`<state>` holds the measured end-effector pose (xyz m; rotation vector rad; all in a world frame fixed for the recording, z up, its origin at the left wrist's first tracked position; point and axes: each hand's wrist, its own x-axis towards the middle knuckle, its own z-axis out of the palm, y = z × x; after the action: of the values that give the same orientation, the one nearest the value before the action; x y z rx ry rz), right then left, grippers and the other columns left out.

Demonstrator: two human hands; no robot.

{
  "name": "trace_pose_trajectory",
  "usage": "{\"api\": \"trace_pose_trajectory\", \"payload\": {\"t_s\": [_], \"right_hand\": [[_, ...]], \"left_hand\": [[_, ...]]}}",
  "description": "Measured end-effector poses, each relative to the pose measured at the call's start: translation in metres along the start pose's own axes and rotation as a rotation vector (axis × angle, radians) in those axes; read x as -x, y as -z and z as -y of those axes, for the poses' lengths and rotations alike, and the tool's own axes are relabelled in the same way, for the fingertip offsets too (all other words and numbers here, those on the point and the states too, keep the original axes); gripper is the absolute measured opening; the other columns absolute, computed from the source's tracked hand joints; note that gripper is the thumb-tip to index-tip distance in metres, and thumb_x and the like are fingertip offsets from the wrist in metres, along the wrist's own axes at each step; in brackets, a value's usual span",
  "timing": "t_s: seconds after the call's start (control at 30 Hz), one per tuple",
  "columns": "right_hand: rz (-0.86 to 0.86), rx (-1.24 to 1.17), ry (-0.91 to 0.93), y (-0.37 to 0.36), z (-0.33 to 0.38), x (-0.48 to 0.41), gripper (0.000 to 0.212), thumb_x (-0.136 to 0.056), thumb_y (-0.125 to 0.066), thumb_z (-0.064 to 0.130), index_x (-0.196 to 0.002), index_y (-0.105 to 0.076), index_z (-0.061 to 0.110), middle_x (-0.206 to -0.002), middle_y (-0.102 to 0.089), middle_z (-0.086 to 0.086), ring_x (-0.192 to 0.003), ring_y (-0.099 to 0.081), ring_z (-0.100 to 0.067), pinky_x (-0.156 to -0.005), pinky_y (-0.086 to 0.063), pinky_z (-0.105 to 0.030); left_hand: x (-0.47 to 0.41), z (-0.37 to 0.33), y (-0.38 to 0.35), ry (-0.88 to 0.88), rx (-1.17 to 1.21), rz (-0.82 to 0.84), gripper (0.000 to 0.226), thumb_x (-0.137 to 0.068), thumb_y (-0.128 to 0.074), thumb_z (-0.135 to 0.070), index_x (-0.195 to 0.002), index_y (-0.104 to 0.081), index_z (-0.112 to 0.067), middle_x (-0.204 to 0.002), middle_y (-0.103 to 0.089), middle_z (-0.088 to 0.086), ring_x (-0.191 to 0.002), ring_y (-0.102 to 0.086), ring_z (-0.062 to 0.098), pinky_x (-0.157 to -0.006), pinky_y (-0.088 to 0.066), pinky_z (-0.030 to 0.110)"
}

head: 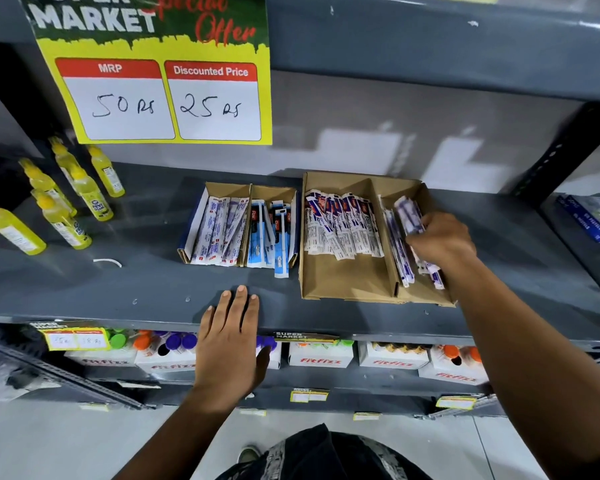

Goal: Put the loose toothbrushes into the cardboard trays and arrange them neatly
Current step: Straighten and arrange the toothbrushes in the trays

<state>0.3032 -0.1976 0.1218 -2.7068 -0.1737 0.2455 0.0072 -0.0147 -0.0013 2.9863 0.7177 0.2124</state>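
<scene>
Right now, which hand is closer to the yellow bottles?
The left hand. It rests flat on the shelf's front edge, right of the yellow bottles with bare shelf between. The right hand is farther right, gripping toothbrush packs in the big tray.

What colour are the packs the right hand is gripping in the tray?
White with purple print, the packs in the right hand; head view.
</scene>
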Motion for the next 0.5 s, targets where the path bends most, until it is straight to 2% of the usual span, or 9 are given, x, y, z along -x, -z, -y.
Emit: {"api": "trace_pose_trajectory", "payload": {"t_s": [0.1,0.17,0.23,0.3,0.33,0.4,0.5], "right_hand": [[0.032,-0.011,0.002,-0.001,-0.002,-0.004,0.016,-0.082,-0.066,0.017,-0.097,-0.066,0.012,-0.093,-0.066,-0.007,-0.076,-0.058,-0.024,-0.067,-0.045,-0.027],[0.040,0.021,0.010,0.002,-0.001,-0.003,0.016,-0.088,-0.064,0.021,-0.099,-0.067,0.010,-0.091,-0.063,-0.008,-0.070,-0.055,-0.022,-0.067,-0.043,-0.025],[-0.039,0.051,0.058,0.005,0.004,-0.001,0.019,-0.089,-0.060,0.027,-0.099,-0.069,0.014,-0.088,-0.065,-0.006,-0.068,-0.055,-0.021,-0.064,-0.042,-0.024],[-0.117,-0.038,0.164,0.008,0.019,0.007,0.016,-0.088,-0.059,0.027,-0.099,-0.068,0.020,-0.086,-0.065,-0.001,-0.072,-0.058,-0.020,-0.066,-0.044,-0.023],[-0.100,-0.154,0.215,0.006,0.031,0.015,0.016,-0.088,-0.062,0.025,-0.103,-0.067,0.025,-0.088,-0.066,0.001,-0.074,-0.061,-0.018,-0.067,-0.046,-0.021],[0.014,-0.408,0.324,-0.004,0.063,0.032,0.032,-0.084,-0.071,0.016,-0.114,-0.063,0.023,-0.094,-0.069,0.002,-0.075,-0.066,-0.015,-0.059,-0.048,-0.015],[0.198,-0.511,0.474,-0.031,0.111,0.056,0.039,-0.083,-0.071,0.006,-0.117,-0.060,0.021,-0.092,-0.068,0.001,-0.061,-0.064,-0.003,-0.041,-0.041,-0.013]], "left_hand": [[0.000,0.000,0.002,-0.007,-0.001,0.016,0.089,-0.061,-0.077,-0.047,-0.135,-0.045,-0.009,-0.142,-0.045,0.016,-0.130,-0.040,0.038,-0.102,-0.036,0.052],[0.000,0.000,0.003,-0.008,-0.004,0.028,0.090,-0.060,-0.077,-0.047,-0.135,-0.045,-0.009,-0.142,-0.045,0.016,-0.131,-0.040,0.038,-0.102,-0.035,0.052],[0.000,0.000,0.004,-0.005,-0.009,0.036,0.091,-0.058,-0.078,-0.048,-0.134,-0.046,-0.009,-0.141,-0.046,0.016,-0.130,-0.041,0.038,-0.101,-0.035,0.052],[0.000,-0.001,0.005,-0.008,-0.012,0.031,0.091,-0.057,-0.079,-0.047,-0.134,-0.046,-0.009,-0.141,-0.047,0.016,-0.129,-0.042,0.039,-0.101,-0.035,0.052],[0.000,-0.002,0.005,-0.005,-0.009,0.029,0.091,-0.058,-0.079,-0.047,-0.134,-0.046,-0.009,-0.141,-0.046,0.016,-0.129,-0.042,0.038,-0.101,-0.034,0.052],[0.000,-0.003,0.006,0.017,0.014,0.040,0.093,-0.059,-0.078,-0.046,-0.137,-0.043,-0.009,-0.145,-0.042,0.016,-0.132,-0.038,0.038,-0.103,-0.032,0.051],[0.002,-0.003,0.008,0.014,0.029,0.061,0.095,-0.057,-0.079,-0.046,-0.138,-0.044,-0.010,-0.146,-0.041,0.015,-0.133,-0.037,0.037,-0.104,-0.031,0.052]]}}
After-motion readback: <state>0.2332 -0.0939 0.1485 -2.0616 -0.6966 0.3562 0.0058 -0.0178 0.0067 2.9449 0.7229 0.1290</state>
